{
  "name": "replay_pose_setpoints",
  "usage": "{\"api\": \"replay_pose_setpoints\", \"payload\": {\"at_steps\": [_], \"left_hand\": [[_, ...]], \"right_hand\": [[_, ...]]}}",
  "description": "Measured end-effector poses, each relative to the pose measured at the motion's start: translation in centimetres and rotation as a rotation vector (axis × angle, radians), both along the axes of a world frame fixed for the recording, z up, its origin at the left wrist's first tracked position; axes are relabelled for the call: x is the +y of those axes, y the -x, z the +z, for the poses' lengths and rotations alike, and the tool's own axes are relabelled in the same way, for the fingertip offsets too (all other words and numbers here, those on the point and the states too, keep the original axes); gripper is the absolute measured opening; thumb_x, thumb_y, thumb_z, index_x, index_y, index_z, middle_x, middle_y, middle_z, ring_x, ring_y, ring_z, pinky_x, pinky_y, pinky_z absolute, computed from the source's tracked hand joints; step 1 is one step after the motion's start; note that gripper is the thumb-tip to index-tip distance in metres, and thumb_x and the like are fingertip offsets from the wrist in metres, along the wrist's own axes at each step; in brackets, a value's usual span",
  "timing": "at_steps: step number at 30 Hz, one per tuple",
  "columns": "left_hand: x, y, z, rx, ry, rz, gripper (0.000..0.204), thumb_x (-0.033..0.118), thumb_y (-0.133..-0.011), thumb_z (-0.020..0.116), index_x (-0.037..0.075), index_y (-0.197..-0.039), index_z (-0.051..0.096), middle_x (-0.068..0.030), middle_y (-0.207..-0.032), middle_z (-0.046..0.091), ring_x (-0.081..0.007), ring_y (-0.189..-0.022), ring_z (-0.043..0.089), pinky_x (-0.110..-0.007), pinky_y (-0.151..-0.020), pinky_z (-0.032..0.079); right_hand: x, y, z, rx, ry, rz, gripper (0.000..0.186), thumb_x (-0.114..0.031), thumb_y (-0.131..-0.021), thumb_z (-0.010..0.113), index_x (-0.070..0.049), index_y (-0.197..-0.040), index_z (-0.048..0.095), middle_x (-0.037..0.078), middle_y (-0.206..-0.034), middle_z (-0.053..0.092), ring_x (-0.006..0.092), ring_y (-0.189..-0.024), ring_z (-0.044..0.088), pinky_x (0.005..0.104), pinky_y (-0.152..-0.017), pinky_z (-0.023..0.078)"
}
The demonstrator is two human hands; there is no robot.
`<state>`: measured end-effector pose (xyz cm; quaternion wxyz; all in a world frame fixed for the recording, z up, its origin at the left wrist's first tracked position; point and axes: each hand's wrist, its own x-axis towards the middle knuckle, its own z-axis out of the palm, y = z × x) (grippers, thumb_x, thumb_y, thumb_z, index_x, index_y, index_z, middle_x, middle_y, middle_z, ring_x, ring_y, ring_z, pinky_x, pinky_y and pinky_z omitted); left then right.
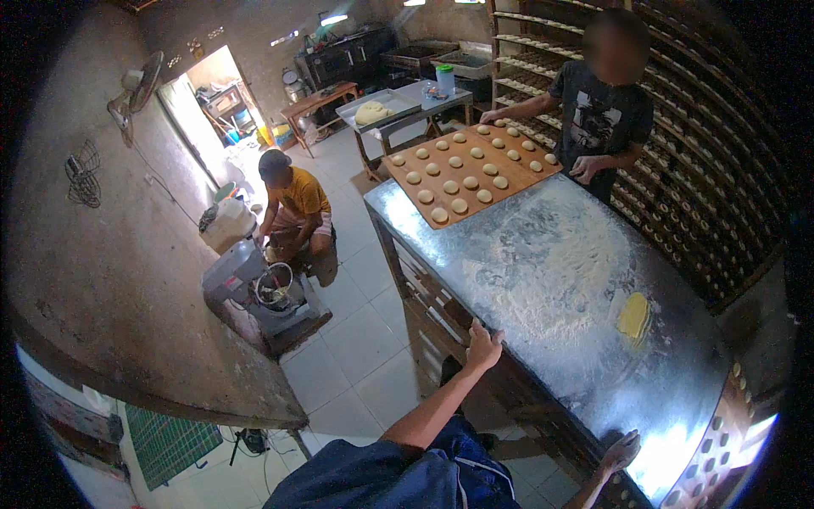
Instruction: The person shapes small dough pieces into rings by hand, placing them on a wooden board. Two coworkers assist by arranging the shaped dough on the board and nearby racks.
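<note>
My left hand (485, 346) is at the long near edge of a metal-topped table (543, 373), thumb and fingers a little apart, nothing in it. Further right along that edge rests my right hand (621, 451), its fingers stretched out and empty. White flour (560, 263) is spread over the middle of the tabletop. A flat yellow scraper-like piece (634, 317) lies on the floured surface, beyond my right hand. At the table's far left end, a co-worker's hand is on a wooden board (466, 182) bearing rows of round dough pieces (459, 205).
The co-worker (602, 110) stands across the table before a tall rack (687, 144) of filled trays. Another person (297, 204) crouches on the left by a mixer (254, 284). Dough (373, 112) sits on a back table; a second board (699, 462) is at lower right.
</note>
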<state>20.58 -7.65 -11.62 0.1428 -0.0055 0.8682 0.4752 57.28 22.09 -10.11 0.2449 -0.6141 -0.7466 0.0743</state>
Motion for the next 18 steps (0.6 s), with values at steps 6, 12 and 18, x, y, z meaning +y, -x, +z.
{"api": "replay_pose_setpoints", "payload": {"at_steps": [6,12,18], "left_hand": [[-0.1,0.1,0.1,-0.004,0.008,-0.005,0.086,0.04,-0.094,0.053,-0.001,-0.148,0.0,-0.0302,-0.151,0.013,-0.0443,-0.137,0.025,-0.058,-0.107,0.027],[-0.2,-0.3,1.8,-0.029,0.019,-0.003,0.088,0.038,-0.093,0.055,-0.004,-0.147,0.0,-0.0315,-0.151,0.012,-0.0444,-0.138,0.023,-0.055,-0.108,0.027],[-0.4,-0.2,1.8,-0.018,-0.032,-0.019,0.088,0.038,-0.093,0.055,-0.005,-0.147,0.0,-0.0324,-0.15,0.013,-0.0446,-0.138,0.023,-0.052,-0.11,0.026]], "right_hand": [[-0.3,0.3,0.9,-0.029,0.092,0.026,0.052,-0.04,-0.099,0.041,0.006,-0.113,0.062,0.023,-0.117,0.061,0.0384,-0.112,0.054,0.044,-0.1,0.04],[-0.9,0.6,1.7,-0.055,0.091,0.027,0.053,-0.041,-0.1,0.04,0.005,-0.115,0.061,0.023,-0.119,0.061,0.0384,-0.116,0.053,0.0448,-0.103,0.039],[-0.6,0.4,1.2,-0.054,0.101,0.006,0.053,-0.041,-0.1,0.04,0.006,-0.115,0.061,0.024,-0.119,0.06,0.0387,-0.116,0.052,0.045,-0.103,0.039]]}}
